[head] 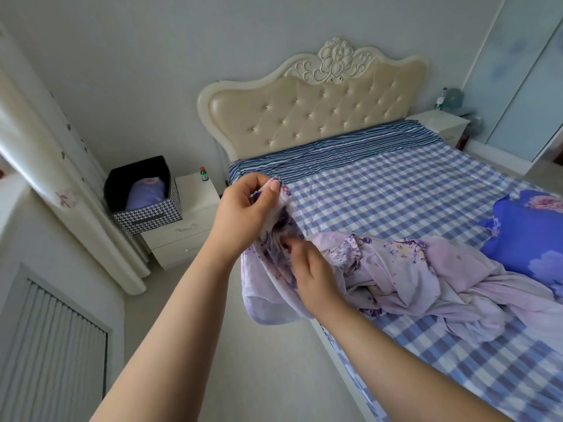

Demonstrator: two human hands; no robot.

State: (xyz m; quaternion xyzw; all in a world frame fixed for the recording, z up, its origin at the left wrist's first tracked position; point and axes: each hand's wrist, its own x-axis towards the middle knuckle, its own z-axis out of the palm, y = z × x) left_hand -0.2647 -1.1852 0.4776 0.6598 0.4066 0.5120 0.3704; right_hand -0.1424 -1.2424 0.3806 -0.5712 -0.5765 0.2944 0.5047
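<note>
A crumpled lilac sheet with a purple flower print point(426, 269) lies across the near side of the bed point(411, 190), one end hanging over the bed's left edge. My left hand point(243, 208) holds a corner of that sheet up in the air, pinching its edge between thumb and fingers. Just below it, my right hand point(310, 269) grips the same sheet, its fingertips tucked into a fold.
The bed has a blue checked cover, a striped strip by the cream tufted headboard point(310, 111) and a blue flowered pillow point(530, 239) at right. A white nightstand point(189, 226) at left carries a houndstooth storage box point(146, 205) and a small bottle point(204, 174). Another nightstand point(441, 124) stands far right.
</note>
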